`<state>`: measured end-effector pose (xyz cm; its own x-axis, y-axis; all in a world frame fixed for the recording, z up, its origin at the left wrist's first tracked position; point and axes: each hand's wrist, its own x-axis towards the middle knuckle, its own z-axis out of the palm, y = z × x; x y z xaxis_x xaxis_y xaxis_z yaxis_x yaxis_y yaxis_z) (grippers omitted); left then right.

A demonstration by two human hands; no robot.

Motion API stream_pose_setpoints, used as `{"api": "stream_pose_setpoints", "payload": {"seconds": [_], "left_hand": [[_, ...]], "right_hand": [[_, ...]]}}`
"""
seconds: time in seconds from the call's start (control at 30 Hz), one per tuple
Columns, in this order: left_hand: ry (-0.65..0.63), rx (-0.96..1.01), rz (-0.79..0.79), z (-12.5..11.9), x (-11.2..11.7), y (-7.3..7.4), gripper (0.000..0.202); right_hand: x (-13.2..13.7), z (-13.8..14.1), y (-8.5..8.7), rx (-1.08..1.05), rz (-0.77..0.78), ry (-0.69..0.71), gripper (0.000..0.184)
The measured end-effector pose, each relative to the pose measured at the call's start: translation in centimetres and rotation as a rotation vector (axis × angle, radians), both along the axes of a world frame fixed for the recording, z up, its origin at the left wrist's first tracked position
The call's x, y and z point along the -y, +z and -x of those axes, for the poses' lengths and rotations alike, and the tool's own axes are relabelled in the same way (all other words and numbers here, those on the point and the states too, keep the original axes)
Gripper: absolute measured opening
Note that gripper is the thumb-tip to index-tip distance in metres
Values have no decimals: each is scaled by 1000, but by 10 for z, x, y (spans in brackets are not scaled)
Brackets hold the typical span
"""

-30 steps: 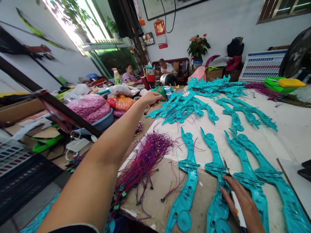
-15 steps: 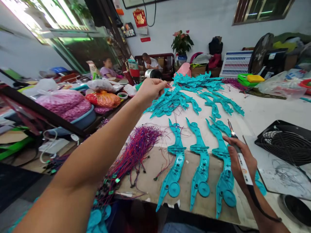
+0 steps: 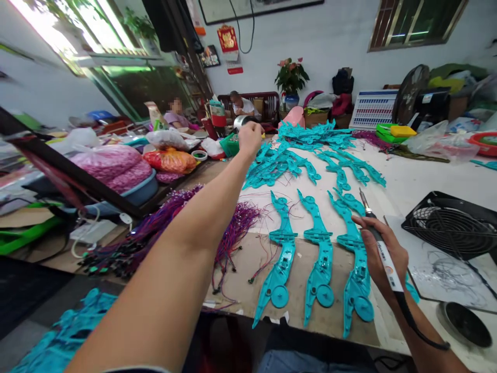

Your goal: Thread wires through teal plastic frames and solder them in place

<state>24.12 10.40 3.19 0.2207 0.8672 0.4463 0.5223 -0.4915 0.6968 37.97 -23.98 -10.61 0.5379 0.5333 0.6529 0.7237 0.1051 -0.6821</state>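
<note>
My right hand (image 3: 388,264) is closed around a soldering iron (image 3: 389,267), its metal tip pointing up and away over the table. Under and beside that hand lies a turquoise plastic part (image 3: 355,269). Two similar pieces, a middle part (image 3: 319,259) and a left part (image 3: 285,254), lie in a row with it. My left hand (image 3: 249,139) reaches far forward with its fingers closed; what they hold, if anything, is hidden. Just beside it are a green container (image 3: 230,146) and a pile of turquoise parts (image 3: 267,166). Bundled red and purple wires (image 3: 238,223) spread beside my left forearm.
A black fan (image 3: 454,225) rests on a board at the right, near a round dark dish (image 3: 466,324). More turquoise parts (image 3: 316,134) are heaped at the back. Pink-filled bags (image 3: 112,166) sit in a blue basin at left. Two people sit beyond the table.
My left hand has shifted slightly forward beside the green container, which now shows more. The view has turned a little left. My right hand keeps the soldering iron in much the same place.
</note>
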Motion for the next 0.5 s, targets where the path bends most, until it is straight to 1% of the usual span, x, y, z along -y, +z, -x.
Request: {"api": "stream_pose_setpoints", "payload": {"seconds": [0.03,0.07,0.1,0.2,0.27,0.37,0.43,0.5], "left_hand": [[11,50,11,-2,4,3,14],[-5,107,32,-5,10,6,15],[-51,158,70,-7,19,10,16],[-331,211,255,-10,54,18,18],[-479,207,365,-9,80,19,18],[-593,252,507,-4,117,12,20],[-656,292,581,-2,139,4,20],[-722,324,647,1,159,-8,19]], "right_hand": [[1,-2,0,8,-4,-12,26],[1,-4,-1,5,-17,-24,26],[0,-5,-1,-7,-34,-34,26],[-8,-10,0,-44,-104,-27,24],[-16,-11,5,-33,-137,1,23],[-32,-11,19,16,-158,47,28],[-43,-9,30,39,-155,95,37],[-52,-6,37,15,-132,163,44]]}}
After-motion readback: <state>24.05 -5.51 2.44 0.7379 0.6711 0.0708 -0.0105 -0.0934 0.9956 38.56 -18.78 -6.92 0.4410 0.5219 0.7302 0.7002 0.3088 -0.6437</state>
